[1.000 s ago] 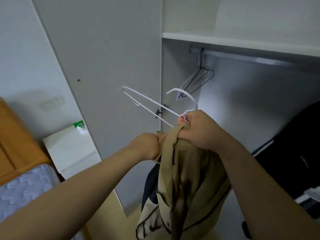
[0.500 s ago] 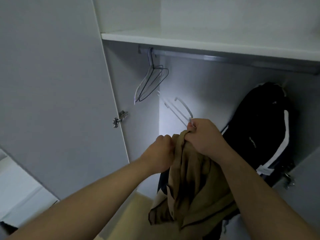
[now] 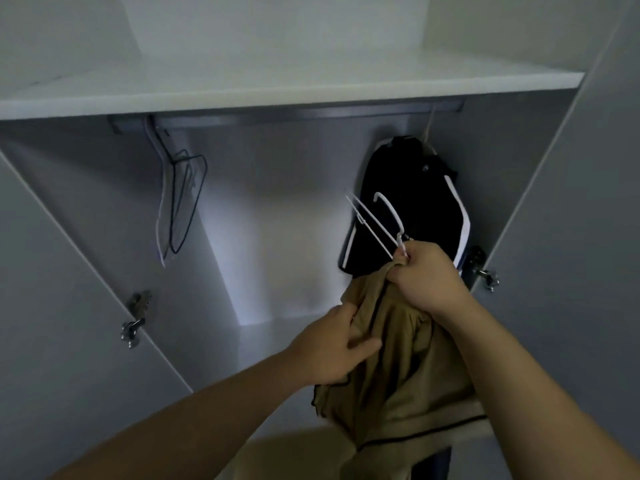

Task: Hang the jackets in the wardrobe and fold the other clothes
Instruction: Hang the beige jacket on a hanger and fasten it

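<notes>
A tan jacket [image 3: 405, 368] with dark trim hangs bunched in front of the open wardrobe. My right hand [image 3: 427, 277] grips its collar together with the neck of a white wire hanger [image 3: 379, 221], whose hook points up and left. My left hand [image 3: 332, 348] pinches the jacket's fabric lower on its left side. Above runs the metal wardrobe rail [image 3: 294, 116], under a white shelf [image 3: 277, 88]. A black jacket with white stripes [image 3: 412, 202] hangs from the rail at the right, just behind the hanger.
Several empty wire hangers [image 3: 180, 202] hang at the rail's left end. Both wardrobe doors stand open, with metal hinges at the left [image 3: 133, 323] and right [image 3: 485, 271]. The wardrobe's middle back wall [image 3: 277, 220] shows between the hangers and the black jacket.
The view swung right and up, from the left door to the whole wardrobe interior. My left hand slid from beside the collar to lower on the tan jacket. The right hand keeps hold of hanger and collar.
</notes>
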Demonstrator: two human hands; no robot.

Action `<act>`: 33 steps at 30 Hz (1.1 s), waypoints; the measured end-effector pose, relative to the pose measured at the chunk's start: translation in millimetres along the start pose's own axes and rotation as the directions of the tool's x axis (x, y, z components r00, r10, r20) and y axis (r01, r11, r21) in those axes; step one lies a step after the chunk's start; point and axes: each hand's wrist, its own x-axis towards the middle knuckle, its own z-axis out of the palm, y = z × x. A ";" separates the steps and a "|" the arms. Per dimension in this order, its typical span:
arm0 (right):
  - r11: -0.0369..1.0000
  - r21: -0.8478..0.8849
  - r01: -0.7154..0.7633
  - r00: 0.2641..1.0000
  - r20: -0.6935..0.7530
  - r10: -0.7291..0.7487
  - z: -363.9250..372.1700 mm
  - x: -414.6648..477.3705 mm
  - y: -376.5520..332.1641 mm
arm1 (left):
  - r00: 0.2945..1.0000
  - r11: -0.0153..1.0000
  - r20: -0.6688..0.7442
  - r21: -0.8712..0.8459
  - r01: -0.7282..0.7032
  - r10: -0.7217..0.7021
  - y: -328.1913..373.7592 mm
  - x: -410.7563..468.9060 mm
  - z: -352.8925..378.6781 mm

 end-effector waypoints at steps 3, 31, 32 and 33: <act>0.994 0.012 -0.111 0.990 -0.084 0.112 -13.0 -6.1 3.2 | 0.992 0.988 0.118 0.154 0.026 -0.044 -16.6 4.6 12.5; 0.975 -0.044 -0.219 0.945 -0.256 0.201 -73.1 -71.3 20.6 | 0.755 0.602 0.353 -0.457 0.654 -0.553 -10.1 73.7 31.3; 0.975 -0.045 -0.219 0.943 -0.266 0.200 -72.8 -71.5 18.8 | 0.733 0.607 0.442 -0.414 0.678 -0.517 -7.9 67.8 40.1; 0.973 -0.043 -0.225 0.937 -0.284 0.204 -72.9 -72.1 17.7 | 0.732 0.629 0.502 -0.397 0.668 -0.461 -6.4 62.9 49.4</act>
